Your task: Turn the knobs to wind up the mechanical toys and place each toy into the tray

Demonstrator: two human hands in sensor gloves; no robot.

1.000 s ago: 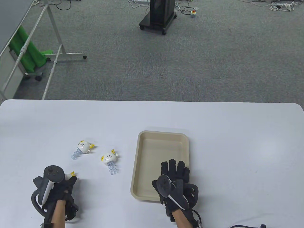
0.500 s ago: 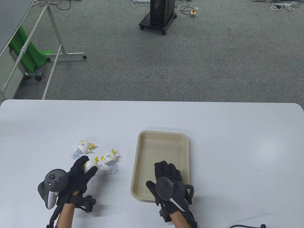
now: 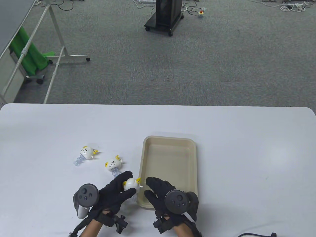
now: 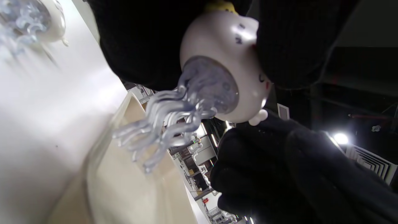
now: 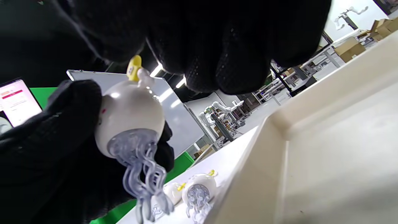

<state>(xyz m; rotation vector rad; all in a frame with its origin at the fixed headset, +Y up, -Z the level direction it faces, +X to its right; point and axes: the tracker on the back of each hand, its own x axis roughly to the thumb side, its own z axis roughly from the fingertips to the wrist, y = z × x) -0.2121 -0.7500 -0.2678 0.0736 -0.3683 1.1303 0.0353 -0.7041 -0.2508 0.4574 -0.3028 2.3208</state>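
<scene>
My left hand (image 3: 124, 184) grips a white jellyfish toy (image 3: 132, 183) with yellow fins and clear tentacles, held just above the table by the near left corner of the beige tray (image 3: 170, 142). In the left wrist view the toy (image 4: 224, 71) hangs tentacles-down between thumb and fingers. My right hand (image 3: 149, 187) is over the tray's near left corner, its fingers reaching toward the toy and holding nothing. The right wrist view shows the held toy (image 5: 130, 115), its yellow knob up near my right fingertips (image 5: 214, 68). Two more toys (image 3: 87, 152) (image 3: 113, 164) lie on the table to the left.
The tray (image 5: 279, 124) holds nothing. The white table (image 3: 246, 160) ends at a far edge, with grey floor, a black cart (image 3: 165, 14) and a metal rack (image 3: 39, 49) beyond. A black cable (image 3: 256, 235) lies at the front right.
My left hand picked up a toy at the front left and carried it right to the tray's corner. My right hand slid left off the tray's middle toward it.
</scene>
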